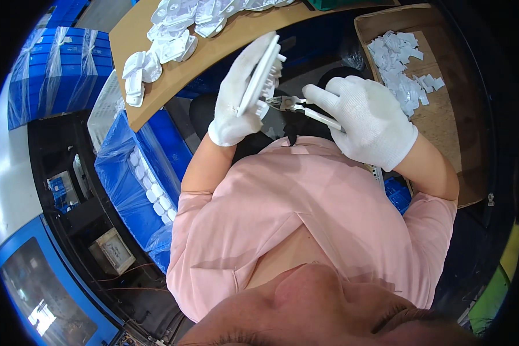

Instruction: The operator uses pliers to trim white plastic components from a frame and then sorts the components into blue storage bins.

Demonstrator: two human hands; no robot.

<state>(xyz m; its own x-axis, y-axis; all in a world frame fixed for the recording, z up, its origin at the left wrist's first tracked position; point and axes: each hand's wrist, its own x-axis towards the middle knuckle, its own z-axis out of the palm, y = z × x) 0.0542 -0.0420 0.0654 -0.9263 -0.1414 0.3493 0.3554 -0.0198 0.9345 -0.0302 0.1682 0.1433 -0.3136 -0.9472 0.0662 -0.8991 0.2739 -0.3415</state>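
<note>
My left hand (237,98), in a white knit glove, grips a flat white plastic part (262,76) held on edge, with small prongs along its right side. In my right hand (370,115), gloved the same way, is a pair of pliers-like cutters (321,117) with pale handles. Their metal jaws point left and meet the lower prongs of the plastic part; whether they close on one cannot be made out. The right fingers wrap around the handles, and the index finger stretches along the upper side.
A tan worktable (222,51) ahead bears piles of white plastic parts (176,45). On the right stands a cardboard box (452,124) with small white pieces (399,72). Left of me, a blue plastic-lined crate (124,151) holds rows of white parts. Wrapped blue crates (60,72) are stacked beyond.
</note>
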